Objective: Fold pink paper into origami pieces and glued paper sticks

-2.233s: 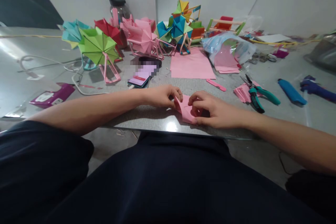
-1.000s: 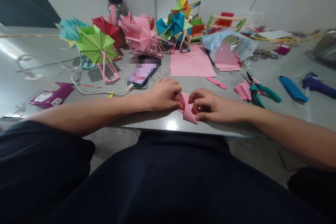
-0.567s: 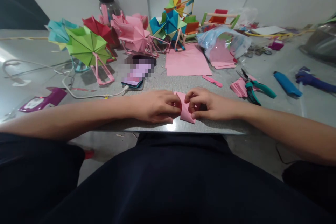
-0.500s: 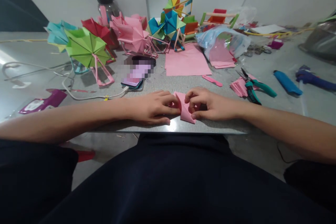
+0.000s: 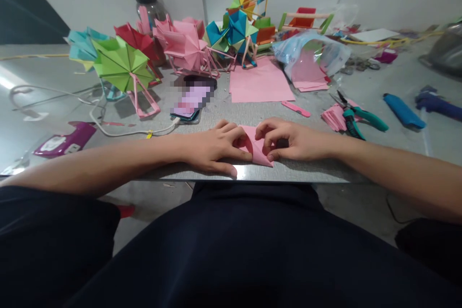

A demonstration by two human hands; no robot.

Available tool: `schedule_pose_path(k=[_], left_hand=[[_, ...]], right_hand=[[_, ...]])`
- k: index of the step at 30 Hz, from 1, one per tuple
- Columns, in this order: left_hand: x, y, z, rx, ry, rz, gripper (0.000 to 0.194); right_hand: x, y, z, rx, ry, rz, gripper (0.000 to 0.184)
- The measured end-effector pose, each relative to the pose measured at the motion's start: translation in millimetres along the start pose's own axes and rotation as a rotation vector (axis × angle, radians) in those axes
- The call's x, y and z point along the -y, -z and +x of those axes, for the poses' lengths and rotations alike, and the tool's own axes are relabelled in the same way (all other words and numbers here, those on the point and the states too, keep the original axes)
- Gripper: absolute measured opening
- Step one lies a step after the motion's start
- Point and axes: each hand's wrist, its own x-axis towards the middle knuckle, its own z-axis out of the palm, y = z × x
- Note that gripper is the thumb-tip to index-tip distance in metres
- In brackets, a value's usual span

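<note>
A folded pink paper [image 5: 259,150] lay between my two hands, near the front edge of the worktop [image 5: 224,111]. My left grip [image 5: 216,147] was spread, its fingers touching the paper's left side while the thumb stood apart, pointing toward that front edge. My right grip [image 5: 288,139] was curled at the paper's right side, thumb tip near its lower corner and the fingers bent above; I could not tell whether it pinched the paper. Beyond my hands lay larger pink sheets [image 5: 262,84] and a slim pink tool [image 5: 296,109]. To my right, teal-handled pliers [image 5: 365,118] lay partly over small pink papers [image 5: 334,119]. Beyond my left forearm sat a phone [image 5: 195,98], with a green paper wheel [image 5: 122,62] farther left.
</note>
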Motion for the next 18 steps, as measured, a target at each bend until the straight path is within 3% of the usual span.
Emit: schedule_pose_path(k=[12,18], left_hand=[[19,14.8,-18,-0.104,0.006,-0.028,0.034],[10,11.1,-11,-0.17,-0.028,-0.03,0.018]], right_hand=[[1,2,0,0.015,0.024,-0.029,0.015],[6,3,0,0.044,0.03,-0.082,0.02]])
